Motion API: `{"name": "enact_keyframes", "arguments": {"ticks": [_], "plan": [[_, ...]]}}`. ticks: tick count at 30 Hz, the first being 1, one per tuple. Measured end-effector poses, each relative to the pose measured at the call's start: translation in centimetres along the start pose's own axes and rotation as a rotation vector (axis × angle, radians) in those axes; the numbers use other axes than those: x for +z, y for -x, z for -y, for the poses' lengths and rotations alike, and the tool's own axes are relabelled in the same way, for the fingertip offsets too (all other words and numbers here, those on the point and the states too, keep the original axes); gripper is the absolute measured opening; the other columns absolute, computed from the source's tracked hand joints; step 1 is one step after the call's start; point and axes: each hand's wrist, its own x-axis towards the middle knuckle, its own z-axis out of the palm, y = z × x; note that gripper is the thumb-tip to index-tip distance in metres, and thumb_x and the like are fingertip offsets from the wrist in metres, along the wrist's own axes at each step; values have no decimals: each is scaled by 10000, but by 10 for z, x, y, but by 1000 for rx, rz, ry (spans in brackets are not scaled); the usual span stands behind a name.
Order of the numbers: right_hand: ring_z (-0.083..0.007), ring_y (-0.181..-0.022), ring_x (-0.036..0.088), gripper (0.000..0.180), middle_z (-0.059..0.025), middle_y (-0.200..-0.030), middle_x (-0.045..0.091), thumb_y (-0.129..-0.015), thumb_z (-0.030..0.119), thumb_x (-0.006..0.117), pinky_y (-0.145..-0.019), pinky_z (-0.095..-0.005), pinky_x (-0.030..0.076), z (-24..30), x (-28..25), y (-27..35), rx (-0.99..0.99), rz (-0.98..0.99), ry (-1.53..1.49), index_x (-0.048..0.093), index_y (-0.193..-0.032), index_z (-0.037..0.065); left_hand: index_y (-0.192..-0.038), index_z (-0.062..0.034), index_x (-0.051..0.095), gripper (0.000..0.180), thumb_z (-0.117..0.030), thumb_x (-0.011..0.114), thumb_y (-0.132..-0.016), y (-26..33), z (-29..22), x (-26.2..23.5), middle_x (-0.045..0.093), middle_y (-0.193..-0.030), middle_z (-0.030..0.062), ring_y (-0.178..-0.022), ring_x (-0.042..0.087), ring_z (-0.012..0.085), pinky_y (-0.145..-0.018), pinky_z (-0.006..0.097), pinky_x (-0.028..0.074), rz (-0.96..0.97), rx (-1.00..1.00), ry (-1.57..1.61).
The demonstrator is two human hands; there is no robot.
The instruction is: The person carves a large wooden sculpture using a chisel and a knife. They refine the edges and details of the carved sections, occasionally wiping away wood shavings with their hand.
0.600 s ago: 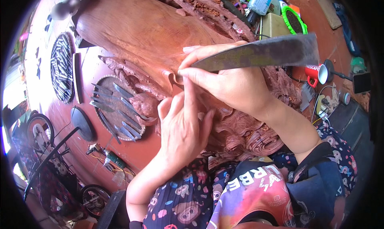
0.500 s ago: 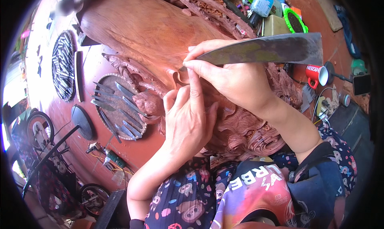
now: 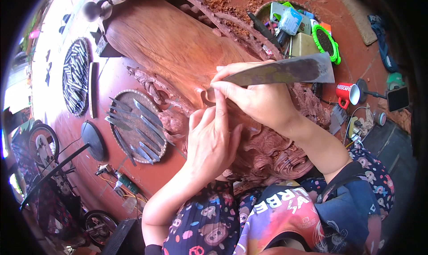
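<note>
Though broad, the blade in right grip

White lettering marks the red mug, and large white capitals cross the multicoloured shirt.

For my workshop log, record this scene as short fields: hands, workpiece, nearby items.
Right hand: grips a broad metal blade near its narrow end
Left hand: index finger extended, tip close to the right thumb
Workpiece: carved reddish-brown wood, beneath both hands
Left side: round tray holding slim metal tools
Right side: red mug
</note>
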Motion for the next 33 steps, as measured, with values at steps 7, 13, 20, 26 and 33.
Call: {"name": "enact_keyframes", "arguments": {"ticks": [7,13,20,26,33], "plan": [[-278,-962,731,98,-152,-859,741,-853,69,720,-866,-367,561,-2,-2,2,-120,35,-4,735,-893,-19,-1499,173,160,890,-110,688,-841,7,1,-1,643,-933,107,-933,605,285,-941,444,380,19,29,23],[-255,-910,734,104,-152,-901,747,-852,49,721,-854,-351,563,-5,0,4,-111,15,1,729,-924,-27,-1492,169,182,876,-106,702,-843,4,1,0,646,-880,99,-912,608,293,-953,440,389,-14,30,8],[-259,-935,733,118,-151,-919,749,-840,67,741,-843,-351,564,-3,2,4,-60,-26,-21,732,-907,-29,-1497,162,186,860,-103,694,-856,2,5,1,668,-884,91,-954,621,292,-1014,442,373,25,-17,3],[-236,-928,734,103,-159,-919,752,-837,59,736,-826,-333,565,1,1,1,31,-27,-65,732,-879,-35,-1495,165,184,862,-98,693,-850,2,4,-4,656,-845,104,-955,628,300,-1026,459,367,33,8,-10],[-221,-893,734,95,-160,-957,749,-854,44,719,-822,-325,565,-2,-3,2,-51,-6,15,729,-908,-34,-1483,164,225,834,-108,689,-847,0,-1,-6,651,-863,119,-966,626,305,-1025,449,371,22,23,-46]]}}
